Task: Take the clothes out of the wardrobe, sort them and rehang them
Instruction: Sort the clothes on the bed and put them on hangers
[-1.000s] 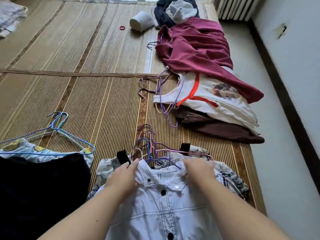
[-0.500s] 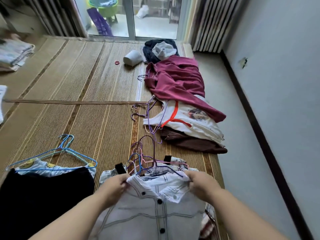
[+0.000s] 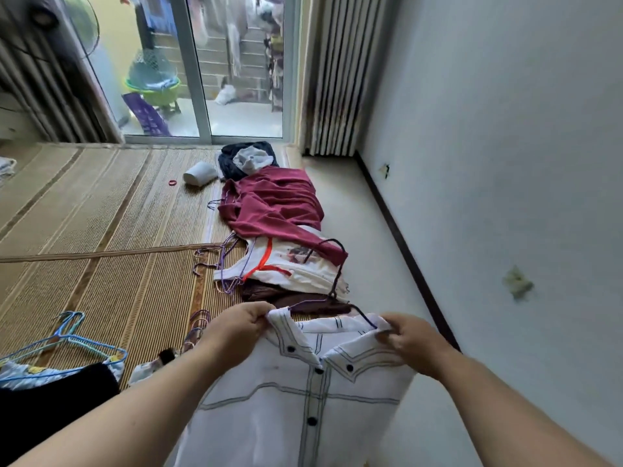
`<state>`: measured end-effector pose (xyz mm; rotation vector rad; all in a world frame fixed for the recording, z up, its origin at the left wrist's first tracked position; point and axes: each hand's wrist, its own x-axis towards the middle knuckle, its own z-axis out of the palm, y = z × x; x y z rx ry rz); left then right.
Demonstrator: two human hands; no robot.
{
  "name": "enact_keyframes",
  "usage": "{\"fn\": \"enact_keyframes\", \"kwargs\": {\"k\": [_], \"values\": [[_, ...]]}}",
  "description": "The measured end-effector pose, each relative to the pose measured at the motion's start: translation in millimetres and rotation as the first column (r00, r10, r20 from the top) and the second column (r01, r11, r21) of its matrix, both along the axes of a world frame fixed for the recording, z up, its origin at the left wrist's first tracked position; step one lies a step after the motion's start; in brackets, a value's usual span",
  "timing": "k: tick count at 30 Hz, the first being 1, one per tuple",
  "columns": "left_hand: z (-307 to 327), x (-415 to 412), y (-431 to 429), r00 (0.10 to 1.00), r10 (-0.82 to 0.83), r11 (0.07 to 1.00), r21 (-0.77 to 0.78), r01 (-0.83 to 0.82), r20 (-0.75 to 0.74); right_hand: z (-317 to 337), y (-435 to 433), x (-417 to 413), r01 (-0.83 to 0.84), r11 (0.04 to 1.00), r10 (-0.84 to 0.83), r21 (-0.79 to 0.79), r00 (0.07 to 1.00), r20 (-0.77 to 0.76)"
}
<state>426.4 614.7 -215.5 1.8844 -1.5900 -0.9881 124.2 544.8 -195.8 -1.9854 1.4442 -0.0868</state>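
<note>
Left hand (image 3: 236,328) and right hand (image 3: 409,342) pinch the white shirt (image 3: 303,399) at its shoulders, hanger (image 3: 332,271) inside; floor piles (image 3: 276,210) look sorted, none rehung.

I've lifted the white shirt (image 3: 303,392) off the near pile and swung it rightward. My left hand (image 3: 236,328) and right hand (image 3: 409,342) now pinch its shoulders in the air, and a dark wire hanger (image 3: 338,274), seemingly inside the collar, has risen with it.

White button shirt (image 3: 303,385), dark stitching, on dark hanger (image 3: 338,276), held up at shoulders; maroon garment (image 3: 276,203) crumpled beyond
</note>
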Motion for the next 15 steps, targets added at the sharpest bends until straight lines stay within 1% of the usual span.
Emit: {"fn": "enact_keyframes", "kwargs": {"k": [3,5,7,9,12,15], "values": [[27,-79,-28,0.989,-0.033,0.994,-0.096,0.047,0.143,17,-14,-79,0.067,0.992,-0.061,-0.103,0.996,0.058],[45,-128,-40,0.983,-0.021,0.99,-0.133,0.046,0.182,29,-28,-126,0.105,0.985,-0.092,-0.14,0.991,0.099],[60,-179,-50,0.983,0.005,0.985,-0.169,0.027,0.181,46,-39,-175,0.125,0.975,-0.102,-0.186,0.986,0.131],[74,-224,-61,0.987,0.007,0.978,-0.207,0.027,0.161,64,-50,-220,0.128,0.961,-0.1,-0.246,0.987,0.124],[93,-274,-73,0.99,0.005,0.962,-0.27,0.034,0.144,92,-64,-270,0.099,0.94,-0.071,-0.327,0.993,0.095],[110,-307,-86,0.986,0.008,0.941,-0.334,0.049,0.168,114,-74,-302,0.048,0.931,-0.019,-0.362,0.996,0.085]]}}
